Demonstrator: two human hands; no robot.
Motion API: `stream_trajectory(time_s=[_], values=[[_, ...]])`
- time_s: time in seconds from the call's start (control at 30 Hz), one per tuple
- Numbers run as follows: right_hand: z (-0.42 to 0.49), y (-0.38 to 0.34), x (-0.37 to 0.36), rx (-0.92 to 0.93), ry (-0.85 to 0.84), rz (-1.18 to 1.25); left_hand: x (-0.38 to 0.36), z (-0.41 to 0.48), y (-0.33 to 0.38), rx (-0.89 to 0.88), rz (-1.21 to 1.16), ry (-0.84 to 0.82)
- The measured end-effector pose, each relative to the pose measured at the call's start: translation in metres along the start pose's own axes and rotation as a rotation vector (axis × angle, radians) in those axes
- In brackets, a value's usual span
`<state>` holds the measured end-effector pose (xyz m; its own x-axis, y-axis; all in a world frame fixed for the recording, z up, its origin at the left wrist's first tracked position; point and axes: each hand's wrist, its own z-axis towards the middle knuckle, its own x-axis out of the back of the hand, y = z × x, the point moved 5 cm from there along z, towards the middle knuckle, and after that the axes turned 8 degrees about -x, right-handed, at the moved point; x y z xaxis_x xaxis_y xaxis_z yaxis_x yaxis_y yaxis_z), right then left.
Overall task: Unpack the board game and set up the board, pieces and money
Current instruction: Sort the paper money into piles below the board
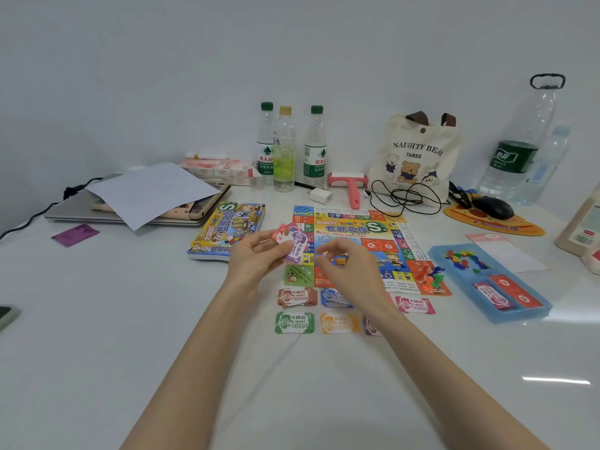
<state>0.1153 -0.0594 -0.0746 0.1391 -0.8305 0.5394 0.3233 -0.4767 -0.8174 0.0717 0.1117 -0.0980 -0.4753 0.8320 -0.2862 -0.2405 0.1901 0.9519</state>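
Observation:
The colourful game board [363, 235] lies unfolded on the white table. My left hand [256, 254] grips a small stack of play money [293, 243], purple and red notes on top. My right hand [347, 267] hovers over the board with fingers curled; whether it pinches a note I cannot tell. Sorted piles of notes lie in front of the board: brown [297, 296], blue [334, 297], pink [415, 305], green [294, 323], orange [340, 323] and a purple one partly hidden by my right forearm. Plastic pawns [431, 277] stand on the board's right corner.
The game box [227, 228] lies left of the board. A blue tray [487, 280] with small pieces and cards sits to the right. Bottles [285, 151], a tote bag [412, 154], a lint roller [349, 183], cables, a mouse [496, 207] and a laptop [123, 209] line the back.

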Motion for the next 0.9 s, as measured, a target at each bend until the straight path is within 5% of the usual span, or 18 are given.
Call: stream_trajectory(time_s=[0.37,0.7,0.9], values=[[0.003,0.010,0.017,-0.168,-0.020,0.363,-0.037,-0.018,-0.006,0.134,-0.084,-0.170],[0.000,0.012,0.031,-0.108,-0.088,0.293,-0.038,-0.019,-0.010,0.087,0.052,-0.196],[-0.003,0.018,0.043,-0.119,0.037,0.282,-0.048,-0.025,-0.007,0.042,0.138,-0.267]])
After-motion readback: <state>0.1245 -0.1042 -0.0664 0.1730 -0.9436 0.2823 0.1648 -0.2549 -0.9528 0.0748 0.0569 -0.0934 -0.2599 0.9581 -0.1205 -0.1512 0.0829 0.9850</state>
